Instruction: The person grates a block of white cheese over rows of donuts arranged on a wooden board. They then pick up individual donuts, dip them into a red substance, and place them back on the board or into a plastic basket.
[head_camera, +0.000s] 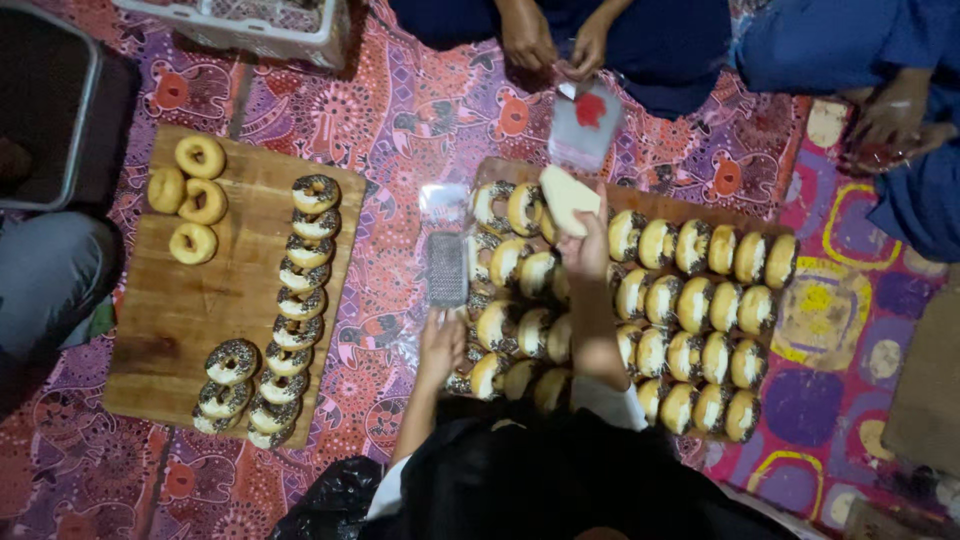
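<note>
My left hand (441, 343) holds a flat metal grater (447, 268) by its lower end, over the left edge of a wooden board (660, 205) packed with rows of glazed donuts (690, 300). My right hand (585, 250) grips a pale wedge-shaped block (567, 197), likely cheese, raised above the donuts near the board's top left. Both my forearms reach out from dark sleeves with white cuffs.
A second wooden board (190, 310) on the left carries three plain donuts (192, 190) and a column of chocolate-sprinkled donuts (295, 300). Across from me, another person's hands (555, 45) hold a clear packet with something red (588, 115). A white crate (250, 25) stands at the top. A third person's hand (890, 120) is at the right.
</note>
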